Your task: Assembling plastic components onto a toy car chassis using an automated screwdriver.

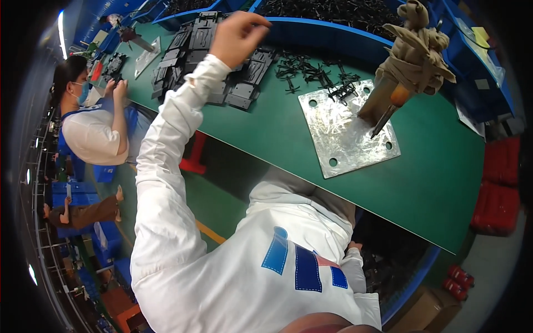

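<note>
My left hand [239, 38] is raised over a pile of flat black plastic chassis-like parts [244, 91] at the table's far left. Its fingers are curled toward the thumb, and no object shows between them. My right hand [355, 245] hangs low by my lap, below the table's front edge; its fingers are mostly hidden. A silvery square metal plate [338, 139] with corner holes lies on the table, carrying an upright post wrapped in tan cloth [417, 58]. Against the post leans a screwdriver-like tool [398, 97] with an orange handle. Small black branched parts [316, 75] lie beside and partly over the plate.
Blue bins [333, 26] of black parts line the back of the green table [250, 133]. At the left, a masked co-worker [91, 119] handles a dark part, near another metal plate [147, 57]. Red stools [497, 186] stand at the right; a second person is farther back.
</note>
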Available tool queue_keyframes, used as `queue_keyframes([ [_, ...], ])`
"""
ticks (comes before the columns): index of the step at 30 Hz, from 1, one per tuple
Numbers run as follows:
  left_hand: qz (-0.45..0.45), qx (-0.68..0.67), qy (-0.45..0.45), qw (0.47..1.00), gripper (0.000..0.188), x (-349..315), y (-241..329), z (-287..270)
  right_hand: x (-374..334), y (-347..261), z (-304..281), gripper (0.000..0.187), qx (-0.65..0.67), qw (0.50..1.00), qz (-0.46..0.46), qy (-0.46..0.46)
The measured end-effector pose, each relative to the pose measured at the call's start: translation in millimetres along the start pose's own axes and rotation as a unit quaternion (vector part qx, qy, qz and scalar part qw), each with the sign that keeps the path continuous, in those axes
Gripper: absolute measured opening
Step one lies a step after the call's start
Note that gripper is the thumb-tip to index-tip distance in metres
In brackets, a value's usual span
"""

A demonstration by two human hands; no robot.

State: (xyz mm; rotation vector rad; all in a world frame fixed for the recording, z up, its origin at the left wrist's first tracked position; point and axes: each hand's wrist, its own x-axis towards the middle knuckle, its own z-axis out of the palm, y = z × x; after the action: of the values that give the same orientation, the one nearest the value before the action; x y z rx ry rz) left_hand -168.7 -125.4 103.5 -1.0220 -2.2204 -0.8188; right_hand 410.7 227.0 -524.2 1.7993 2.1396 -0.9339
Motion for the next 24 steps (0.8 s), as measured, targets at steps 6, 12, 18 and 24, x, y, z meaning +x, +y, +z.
queue_keyframes([
  [6,-0.028,-0.017,-0.241,0.970,0.030,-53.7,-9.3,79.0,-30.4,2.8,-153.3,0.029,0.245,0.961,0.031,-0.124],
  [12,-0.071,0.017,-0.237,0.969,0.030,-57.0,-3.4,104.7,-162.4,29.9,-326.7,0.047,0.421,0.898,0.065,-0.110],
  [18,-0.125,-0.116,-0.144,0.975,0.028,-56.3,-12.8,112.5,-256.6,-20.2,-399.8,0.072,0.593,0.765,-0.210,-0.136],
  [24,-0.190,-0.096,-0.114,0.970,0.028,-64.1,-7.8,88.6,-238.3,-191.5,-367.2,0.075,0.639,0.695,-0.222,-0.246],
])
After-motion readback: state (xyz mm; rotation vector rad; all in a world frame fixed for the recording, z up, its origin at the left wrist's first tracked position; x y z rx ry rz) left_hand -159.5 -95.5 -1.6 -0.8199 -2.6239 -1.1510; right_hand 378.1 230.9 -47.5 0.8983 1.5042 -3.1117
